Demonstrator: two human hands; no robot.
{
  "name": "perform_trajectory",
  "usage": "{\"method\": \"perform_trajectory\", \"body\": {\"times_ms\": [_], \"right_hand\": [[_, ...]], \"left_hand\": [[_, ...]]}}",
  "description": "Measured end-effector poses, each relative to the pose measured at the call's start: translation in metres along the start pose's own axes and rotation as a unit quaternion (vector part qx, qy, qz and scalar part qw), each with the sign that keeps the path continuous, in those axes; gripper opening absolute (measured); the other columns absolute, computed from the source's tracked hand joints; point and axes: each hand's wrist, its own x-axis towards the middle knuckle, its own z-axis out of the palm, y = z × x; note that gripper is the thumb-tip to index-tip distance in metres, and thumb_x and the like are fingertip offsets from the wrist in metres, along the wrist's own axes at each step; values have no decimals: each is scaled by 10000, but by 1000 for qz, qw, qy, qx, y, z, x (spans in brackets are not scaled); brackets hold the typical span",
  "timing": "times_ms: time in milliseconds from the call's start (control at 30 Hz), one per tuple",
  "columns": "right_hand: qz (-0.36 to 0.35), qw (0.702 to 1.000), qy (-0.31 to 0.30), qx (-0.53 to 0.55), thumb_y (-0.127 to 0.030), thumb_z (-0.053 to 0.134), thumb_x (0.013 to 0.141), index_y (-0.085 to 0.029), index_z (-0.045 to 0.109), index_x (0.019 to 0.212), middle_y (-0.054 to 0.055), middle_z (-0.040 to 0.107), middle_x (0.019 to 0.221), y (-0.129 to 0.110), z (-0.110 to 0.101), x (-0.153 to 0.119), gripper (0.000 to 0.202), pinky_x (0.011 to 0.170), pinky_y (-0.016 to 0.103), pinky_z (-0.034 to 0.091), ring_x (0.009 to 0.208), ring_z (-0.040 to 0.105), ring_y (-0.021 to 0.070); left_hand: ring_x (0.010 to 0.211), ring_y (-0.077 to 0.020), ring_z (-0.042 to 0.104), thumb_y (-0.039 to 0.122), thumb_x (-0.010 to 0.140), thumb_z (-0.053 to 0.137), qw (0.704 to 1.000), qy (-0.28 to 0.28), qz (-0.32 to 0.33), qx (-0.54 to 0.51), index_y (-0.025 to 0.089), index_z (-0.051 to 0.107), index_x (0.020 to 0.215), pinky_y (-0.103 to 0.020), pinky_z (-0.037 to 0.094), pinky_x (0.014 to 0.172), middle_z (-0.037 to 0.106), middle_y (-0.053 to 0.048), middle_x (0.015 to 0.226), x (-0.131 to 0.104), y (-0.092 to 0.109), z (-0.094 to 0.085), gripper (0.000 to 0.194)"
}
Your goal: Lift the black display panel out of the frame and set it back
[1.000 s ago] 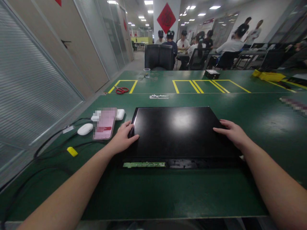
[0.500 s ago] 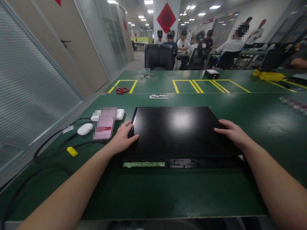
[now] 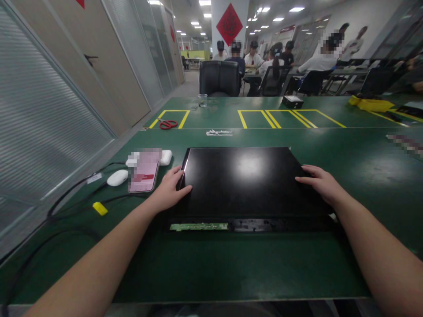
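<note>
A flat black display panel (image 3: 243,180) lies in front of me on the green table (image 3: 231,268), its glossy face up with a bright reflection. My left hand (image 3: 172,189) grips its left edge, thumb on the face and fingers along the side. On the opposite edge, my right hand (image 3: 319,182) holds it the same way, thumb on top. Along the panel's near side a green circuit board strip (image 3: 198,226) shows beside a dark strip (image 3: 271,225). The panel's underside is hidden.
Left of the panel are a phone (image 3: 145,174), a white mouse-like object (image 3: 117,178), a yellow tag (image 3: 100,208) and black cables (image 3: 54,207). Farther back lie red-handled scissors (image 3: 168,124), small white pieces (image 3: 219,132), a clear cup (image 3: 202,100) and a black box (image 3: 292,101). Several people sit beyond.
</note>
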Motion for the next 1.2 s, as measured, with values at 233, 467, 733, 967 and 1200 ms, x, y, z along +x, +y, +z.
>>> {"method": "perform_trajectory", "body": {"times_ms": [233,467,733,967,1200], "right_hand": [[55,998,1,26,-408,882,551,-328,784,871,69,723,1303,-3,0,-2,343,1177,638,440,1334,607,411],[27,999,6,15,-438,878,579,-335,779,893,62,749,1252,3,-1,-1,345,1130,601,492,1290,642,388],[81,996,-1,42,-418,891,505,-265,757,915,100,734,1284,-17,-1,-9,458,1166,596,435,1343,596,412],[89,995,1,45,-424,900,477,-269,759,896,94,750,1213,-21,-1,-9,468,1145,590,447,1298,618,419],[100,993,7,57,-403,888,450,-262,763,881,99,729,1307,-29,0,-13,471,1196,572,386,1342,586,425]], "left_hand": [[1515,-429,436,589,844,613,1000,-1,0,6,155,626,1312,-607,331,1252,461,-240,1611,-1,1,0,639],[1536,-418,407,594,849,614,1000,-9,-3,-1,149,607,1360,-598,317,1262,438,-237,1626,-1,0,-1,678],[1538,-433,398,592,844,644,1000,-2,1,-23,174,614,1355,-620,304,1264,445,-226,1627,-1,-3,0,661],[1521,-444,415,618,794,660,999,5,-12,-35,135,639,1340,-595,304,1273,447,-243,1608,-1,2,-1,729],[1539,-430,394,611,802,650,999,1,-10,-39,144,629,1363,-592,292,1279,442,-233,1620,-1,0,-1,730]]}}
